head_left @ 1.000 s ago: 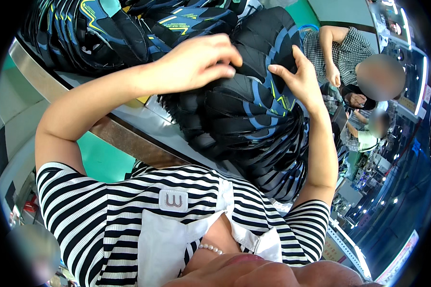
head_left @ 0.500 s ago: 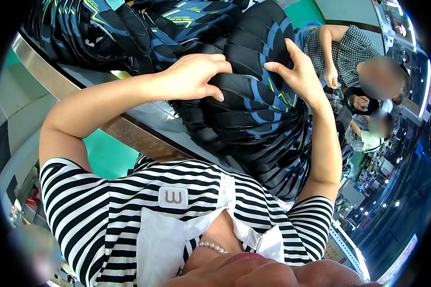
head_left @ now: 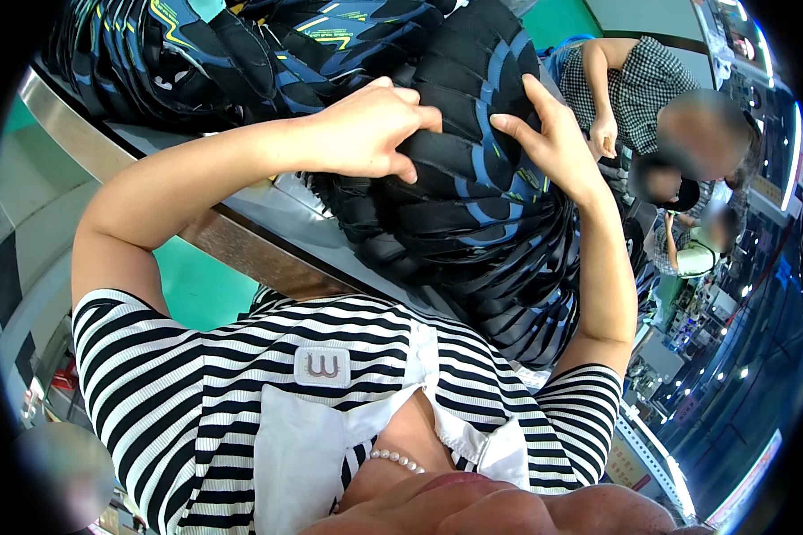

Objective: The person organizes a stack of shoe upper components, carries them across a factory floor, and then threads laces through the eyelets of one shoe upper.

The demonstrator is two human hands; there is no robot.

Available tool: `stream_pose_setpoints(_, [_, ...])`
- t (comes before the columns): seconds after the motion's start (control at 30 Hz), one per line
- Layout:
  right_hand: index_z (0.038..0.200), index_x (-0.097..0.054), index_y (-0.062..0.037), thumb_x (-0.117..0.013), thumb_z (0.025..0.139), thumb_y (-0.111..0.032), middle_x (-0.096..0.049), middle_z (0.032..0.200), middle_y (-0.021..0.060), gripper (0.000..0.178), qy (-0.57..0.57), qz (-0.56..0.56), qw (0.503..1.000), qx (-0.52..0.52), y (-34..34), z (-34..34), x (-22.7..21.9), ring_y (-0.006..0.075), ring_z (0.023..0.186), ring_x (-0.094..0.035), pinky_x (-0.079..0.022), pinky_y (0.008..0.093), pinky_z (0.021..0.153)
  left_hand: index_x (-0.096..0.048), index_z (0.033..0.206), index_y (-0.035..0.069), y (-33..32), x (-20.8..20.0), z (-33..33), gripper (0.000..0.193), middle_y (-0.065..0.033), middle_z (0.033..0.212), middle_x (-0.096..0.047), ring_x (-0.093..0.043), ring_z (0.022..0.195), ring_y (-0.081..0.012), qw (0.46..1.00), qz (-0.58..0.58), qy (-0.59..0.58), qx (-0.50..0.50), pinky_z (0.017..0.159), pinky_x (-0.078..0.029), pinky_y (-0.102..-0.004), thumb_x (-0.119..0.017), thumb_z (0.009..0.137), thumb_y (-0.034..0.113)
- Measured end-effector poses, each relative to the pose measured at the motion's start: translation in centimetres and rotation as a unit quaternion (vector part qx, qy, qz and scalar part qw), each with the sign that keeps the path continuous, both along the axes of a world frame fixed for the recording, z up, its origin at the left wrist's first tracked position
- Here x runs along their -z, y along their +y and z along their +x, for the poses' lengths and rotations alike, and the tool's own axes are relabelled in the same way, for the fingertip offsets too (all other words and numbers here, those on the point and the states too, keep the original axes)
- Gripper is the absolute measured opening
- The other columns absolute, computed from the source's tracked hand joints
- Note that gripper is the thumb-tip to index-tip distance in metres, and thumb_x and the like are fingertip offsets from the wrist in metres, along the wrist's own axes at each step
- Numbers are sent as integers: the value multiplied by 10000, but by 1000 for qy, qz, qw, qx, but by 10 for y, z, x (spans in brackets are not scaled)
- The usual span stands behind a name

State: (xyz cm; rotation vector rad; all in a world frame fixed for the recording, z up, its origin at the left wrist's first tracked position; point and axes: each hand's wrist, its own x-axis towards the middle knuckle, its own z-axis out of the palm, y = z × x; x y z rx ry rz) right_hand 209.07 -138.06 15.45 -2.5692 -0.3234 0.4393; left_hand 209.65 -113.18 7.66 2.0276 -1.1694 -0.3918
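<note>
A thick, fanned stack of black shoe uppers (head_left: 451, 160) with blue and yellow trim leans in front of me, its layers overlapping. My left hand (head_left: 370, 132) touches its left side, fingers bent, with the index finger and thumb apart against the layers. On the right side lies my right hand (head_left: 558, 143), thumb and index finger spread wide over the edges. The other fingers of that hand are hidden behind the stack. More of the same shoe uppers (head_left: 330, 36) lie bunched beyond my left forearm.
Under the stack runs a metal-edged table (head_left: 241, 254), close to my body. At the far right a person in a checked shirt (head_left: 638, 89) works with their hands, and another person in a pale top (head_left: 696, 254) is nearby. Green floor (head_left: 205, 285) shows below the table edge.
The layers between my hands have shifted and closed up, covering more of the yellow markings. My left hand has moved slightly upward with its fingers more bent; my right hand is nearly still.
</note>
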Motion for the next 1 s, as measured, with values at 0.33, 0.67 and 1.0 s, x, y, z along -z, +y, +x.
stream_pose_setpoints(0.33, [1276, -354, 102, -894, 620, -433, -604, 1063, 275, 1004, -29, -87, 996, -21, -20, -17, -13, 340, 1020, -627, -493, 384, 866, -477, 1044, 41, -53, -26, 65, 482, -124, 812, -652, -628, 749, -243, 987, -97, 127, -8, 693, -474, -338, -768, 660, 41])
stream_pose_setpoints(0.67, [1351, -368, 114, -896, 651, -305, -577, 1225, 229, 972, -10, -67, 993, 93, -22, -12, 2, 270, 1156, -562, -435, 332, 1007, -568, 1218, 53, 0, 1, 16, 477, -104, 1146, -570, -552, 1069, -272, 969, -204, -57, -129, 912, -456, -361, -739, 828, 267])
stream_pose_setpoints(1.0, [1436, -255, 147, -891, 638, -410, -404, 1438, 297, 1162, 44, -61, 993, 91, -22, -15, -11, 323, 1369, -385, -291, 356, 1138, -651, 992, 66, -8, 11, -20, 489, -102, 1029, -596, -510, 1082, -270, 995, -93, 28, -2, 942, -353, -385, -791, 717, 445])
